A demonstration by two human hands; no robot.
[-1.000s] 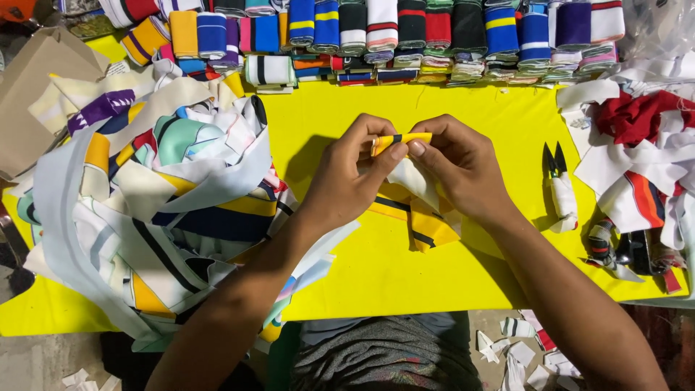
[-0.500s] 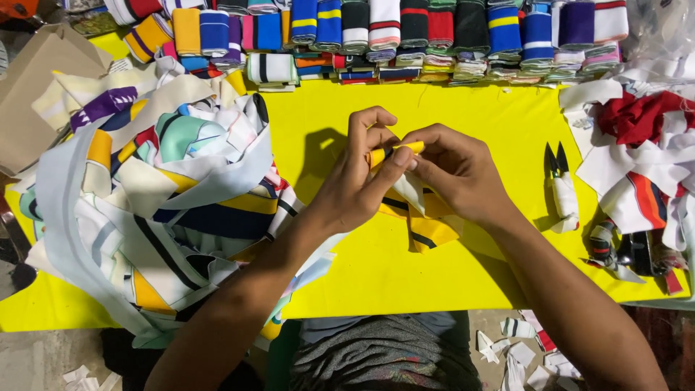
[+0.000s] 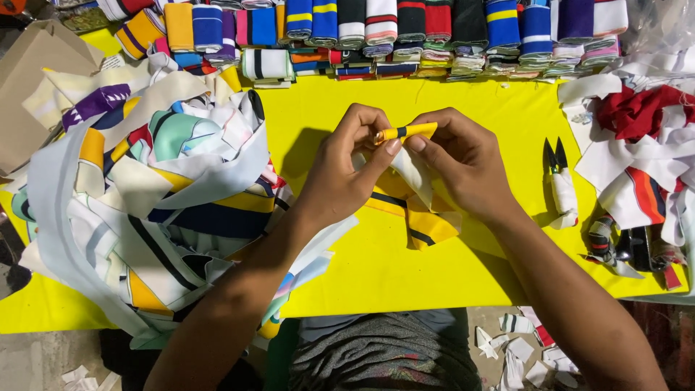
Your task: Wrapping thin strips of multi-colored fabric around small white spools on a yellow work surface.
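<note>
Both hands up over middle of yellow table (image 3: 470, 275). Left hand (image 3: 346, 170) and right hand (image 3: 463, 163) pinch rolled end of yellow knit strip w/ dark stripe (image 3: 407, 132) betw. thumbs and fingers — tail hangs down, lies on table below. Thread snips (image 3: 559, 181) just right. Heap of loose striped strips (image 3: 152, 210) left; folded strips in row (image 3: 405, 29) along far edge.
</note>
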